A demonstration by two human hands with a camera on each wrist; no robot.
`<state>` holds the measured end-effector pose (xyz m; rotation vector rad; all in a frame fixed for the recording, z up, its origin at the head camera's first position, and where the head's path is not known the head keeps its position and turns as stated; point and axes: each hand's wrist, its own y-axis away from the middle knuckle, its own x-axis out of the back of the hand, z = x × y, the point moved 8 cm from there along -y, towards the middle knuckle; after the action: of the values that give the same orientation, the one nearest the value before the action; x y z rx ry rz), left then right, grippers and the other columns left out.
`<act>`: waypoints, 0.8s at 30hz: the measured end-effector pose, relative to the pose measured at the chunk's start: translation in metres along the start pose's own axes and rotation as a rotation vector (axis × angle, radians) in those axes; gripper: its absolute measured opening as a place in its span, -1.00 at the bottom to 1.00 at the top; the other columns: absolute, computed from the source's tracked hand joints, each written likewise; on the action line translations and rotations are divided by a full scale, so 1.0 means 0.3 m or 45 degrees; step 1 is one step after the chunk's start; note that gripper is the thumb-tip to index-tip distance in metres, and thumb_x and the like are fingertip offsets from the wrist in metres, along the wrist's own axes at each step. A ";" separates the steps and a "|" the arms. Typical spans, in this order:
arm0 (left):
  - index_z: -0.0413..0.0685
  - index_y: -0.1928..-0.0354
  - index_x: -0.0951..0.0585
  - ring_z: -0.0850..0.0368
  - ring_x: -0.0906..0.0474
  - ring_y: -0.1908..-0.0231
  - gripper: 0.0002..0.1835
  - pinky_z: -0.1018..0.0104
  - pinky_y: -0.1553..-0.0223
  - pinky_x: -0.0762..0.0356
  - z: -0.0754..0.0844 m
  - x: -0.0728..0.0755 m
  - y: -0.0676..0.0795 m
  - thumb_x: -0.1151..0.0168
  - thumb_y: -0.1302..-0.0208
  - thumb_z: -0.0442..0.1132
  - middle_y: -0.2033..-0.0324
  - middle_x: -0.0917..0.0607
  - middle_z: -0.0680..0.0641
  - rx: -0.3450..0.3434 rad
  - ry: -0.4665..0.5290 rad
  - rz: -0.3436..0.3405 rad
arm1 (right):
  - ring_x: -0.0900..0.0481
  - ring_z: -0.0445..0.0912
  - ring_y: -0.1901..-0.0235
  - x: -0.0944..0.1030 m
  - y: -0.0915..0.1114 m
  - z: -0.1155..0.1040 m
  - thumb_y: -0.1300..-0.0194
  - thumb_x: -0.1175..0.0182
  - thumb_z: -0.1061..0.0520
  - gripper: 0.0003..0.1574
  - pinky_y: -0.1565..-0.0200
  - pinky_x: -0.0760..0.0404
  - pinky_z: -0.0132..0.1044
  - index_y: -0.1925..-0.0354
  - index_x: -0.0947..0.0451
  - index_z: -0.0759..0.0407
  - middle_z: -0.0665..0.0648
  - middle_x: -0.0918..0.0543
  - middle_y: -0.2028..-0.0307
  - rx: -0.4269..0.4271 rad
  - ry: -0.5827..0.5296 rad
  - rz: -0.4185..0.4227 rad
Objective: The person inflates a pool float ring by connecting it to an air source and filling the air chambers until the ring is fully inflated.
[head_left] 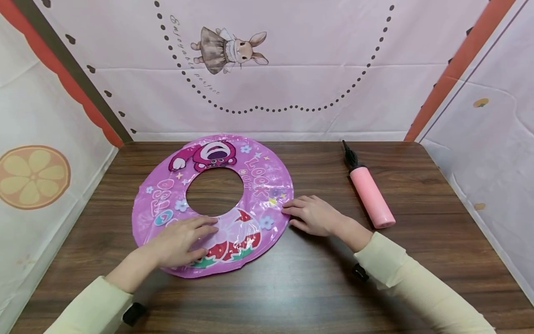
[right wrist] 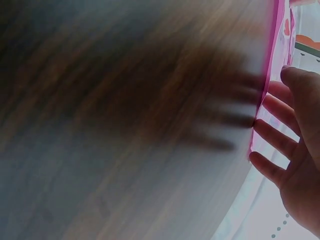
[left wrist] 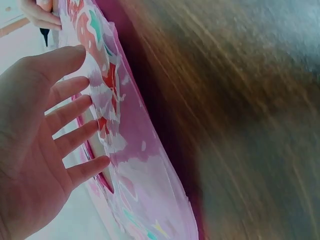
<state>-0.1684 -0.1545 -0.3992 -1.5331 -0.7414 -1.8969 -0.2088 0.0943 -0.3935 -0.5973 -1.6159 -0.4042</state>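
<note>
A purple swim ring (head_left: 275,181), printed with a pink bear and strawberries, lies mostly flat on the table, its plastic looking slack. My left hand (head_left: 179,241) is over its near left part, fingertips on the printed surface beside the centre hole. In the left wrist view that hand (left wrist: 50,130) shows spread, nearly straight fingers touching the ring (left wrist: 145,165). At the ring's right edge, my right hand (head_left: 317,215) rests its fingertips lightly on the rim. The right wrist view shows its fingers (right wrist: 275,137) extended against the pink edge (right wrist: 270,60), with no grip around it.
A pink hand pump (head_left: 372,197) with a black nozzle lies on the right of the brown wooden table (head_left: 308,297). Behind the table hangs a pale cloth (head_left: 300,83) with a rabbit print. More cloth closes off the left and right sides.
</note>
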 end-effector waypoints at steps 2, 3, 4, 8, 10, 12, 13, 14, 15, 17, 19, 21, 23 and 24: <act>0.05 -0.13 -0.51 -0.05 -0.38 -0.17 -0.44 -0.05 -0.09 -0.41 -0.012 0.002 0.003 -0.33 -0.04 0.01 -0.19 -0.44 -0.03 0.018 0.011 0.004 | -0.44 0.03 -0.09 -0.002 -0.006 -0.005 -0.29 -0.09 -0.02 -0.53 -0.04 -0.43 0.05 -0.12 -0.48 0.09 0.09 -0.52 -0.10 0.005 -0.004 0.001; 0.05 -0.13 -0.51 -0.05 -0.39 -0.17 -0.43 -0.04 -0.09 -0.41 -0.018 0.002 0.003 -0.33 -0.04 0.01 -0.18 -0.45 -0.03 0.026 0.016 0.006 | -0.44 0.03 -0.09 -0.004 -0.008 -0.006 -0.29 -0.09 -0.02 -0.53 -0.04 -0.43 0.05 -0.13 -0.48 0.09 0.09 -0.52 -0.10 0.005 -0.005 0.002; 0.05 -0.13 -0.51 -0.05 -0.39 -0.16 -0.43 -0.05 -0.09 -0.41 -0.023 0.002 0.002 -0.33 -0.04 0.00 -0.18 -0.45 -0.02 0.033 0.020 0.008 | -0.44 0.03 -0.10 -0.005 -0.010 -0.007 -0.29 -0.09 -0.02 -0.53 -0.04 -0.43 0.05 -0.13 -0.48 0.09 0.09 -0.52 -0.11 0.005 -0.006 0.002; 0.04 -0.12 -0.51 -0.04 -0.41 -0.14 -0.46 -0.04 -0.09 -0.41 -0.032 0.006 -0.004 -0.32 -0.06 -0.01 -0.16 -0.47 -0.02 0.051 0.031 0.025 | -0.44 0.03 -0.10 -0.005 -0.014 -0.008 -0.29 -0.10 -0.03 -0.52 -0.04 -0.43 0.05 -0.14 -0.47 0.08 0.10 -0.52 -0.11 0.009 -0.013 0.011; 0.04 -0.10 -0.53 -0.05 -0.42 -0.13 -0.49 -0.04 -0.08 -0.41 -0.032 0.010 -0.009 -0.31 -0.07 -0.01 -0.13 -0.49 -0.03 0.059 0.034 0.028 | -0.43 0.03 -0.10 -0.002 -0.012 -0.007 -0.28 -0.10 -0.02 -0.53 -0.04 -0.43 0.05 -0.13 -0.47 0.08 0.09 -0.51 -0.11 0.010 -0.028 0.016; 0.03 -0.08 -0.54 -0.05 -0.44 -0.10 -0.51 -0.04 -0.07 -0.42 -0.026 0.016 -0.017 -0.29 -0.09 0.00 -0.09 -0.52 -0.04 0.057 0.034 0.035 | -0.44 0.02 -0.09 0.005 -0.010 -0.006 -0.28 -0.11 -0.02 -0.53 -0.04 -0.44 0.04 -0.13 -0.48 0.07 0.09 -0.52 -0.10 0.012 -0.039 0.028; 0.03 -0.06 -0.55 -0.05 -0.46 -0.08 -0.53 -0.03 -0.06 -0.44 -0.022 0.021 -0.021 -0.29 -0.09 -0.01 -0.07 -0.54 -0.05 0.054 0.037 0.043 | -0.44 0.02 -0.09 0.010 -0.008 -0.005 -0.28 -0.11 -0.02 -0.54 -0.03 -0.44 0.03 -0.12 -0.48 0.07 0.09 -0.52 -0.10 0.011 -0.044 0.039; 0.03 -0.04 -0.56 -0.05 -0.48 -0.06 -0.54 -0.03 -0.04 -0.45 -0.019 0.028 -0.026 -0.30 -0.08 -0.01 -0.04 -0.56 -0.05 0.053 0.040 0.053 | -0.44 0.02 -0.09 0.016 -0.006 -0.001 -0.28 -0.11 -0.02 -0.55 -0.03 -0.45 0.03 -0.11 -0.49 0.06 0.09 -0.52 -0.09 0.005 -0.047 0.053; 0.03 -0.03 -0.57 -0.04 -0.49 -0.04 -0.55 -0.02 -0.04 -0.45 -0.016 0.034 -0.032 -0.30 -0.08 -0.01 -0.01 -0.57 -0.05 0.051 0.040 0.063 | -0.45 0.02 -0.08 0.024 -0.003 0.003 -0.27 -0.12 -0.01 -0.56 -0.04 -0.45 0.02 -0.10 -0.49 0.05 0.09 -0.53 -0.09 -0.004 -0.049 0.070; 0.02 -0.01 -0.58 -0.03 -0.51 -0.01 -0.56 0.00 -0.02 -0.47 -0.010 0.048 -0.045 -0.31 -0.06 -0.01 0.03 -0.59 -0.05 0.045 0.037 0.094 | -0.46 0.01 -0.07 0.043 0.002 0.012 -0.27 -0.13 -0.01 -0.58 -0.03 -0.46 0.00 -0.08 -0.50 0.05 0.09 -0.54 -0.06 -0.017 -0.036 0.118; 0.00 0.00 -0.58 -0.03 -0.51 -0.01 -0.55 -0.01 -0.03 -0.46 -0.004 0.062 -0.061 -0.32 -0.05 -0.01 0.04 -0.60 -0.06 0.041 0.027 0.138 | -0.48 0.00 -0.04 0.064 0.008 0.024 -0.26 -0.14 0.01 -0.58 -0.01 -0.48 -0.02 -0.07 -0.51 0.06 0.09 -0.55 -0.04 -0.040 -0.026 0.172; -0.02 -0.01 -0.58 -0.04 -0.49 -0.04 -0.54 -0.03 -0.05 -0.43 -0.001 0.075 -0.080 -0.33 -0.05 -0.01 0.02 -0.58 -0.07 0.052 0.019 0.181 | -0.50 -0.01 0.00 0.086 0.015 0.037 -0.24 -0.16 0.03 -0.58 0.03 -0.50 -0.05 -0.06 -0.52 0.08 0.08 -0.57 0.00 -0.057 -0.013 0.233; -0.02 -0.02 -0.57 -0.05 -0.45 -0.07 -0.53 -0.06 -0.08 -0.40 0.003 0.088 -0.103 -0.32 -0.06 -0.01 -0.02 -0.56 -0.08 0.080 0.021 0.216 | -0.51 -0.02 0.06 0.110 0.022 0.050 -0.22 -0.18 0.03 -0.58 0.08 -0.52 -0.08 -0.05 -0.53 0.09 0.07 -0.59 0.03 -0.068 0.014 0.296; -0.02 -0.03 -0.57 -0.05 -0.44 -0.08 -0.53 -0.06 -0.09 -0.39 0.004 0.094 -0.116 -0.32 -0.06 -0.01 -0.03 -0.55 -0.07 0.097 0.022 0.230 | -0.52 -0.01 0.08 0.123 0.026 0.056 -0.21 -0.19 0.04 -0.58 0.09 -0.52 -0.09 -0.04 -0.53 0.11 0.07 -0.59 0.05 -0.072 0.026 0.329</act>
<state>-0.1978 -0.1329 -0.3734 -1.4829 -0.6370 -1.7277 -0.2199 0.1158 -0.3601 -0.8312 -1.4885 -0.2643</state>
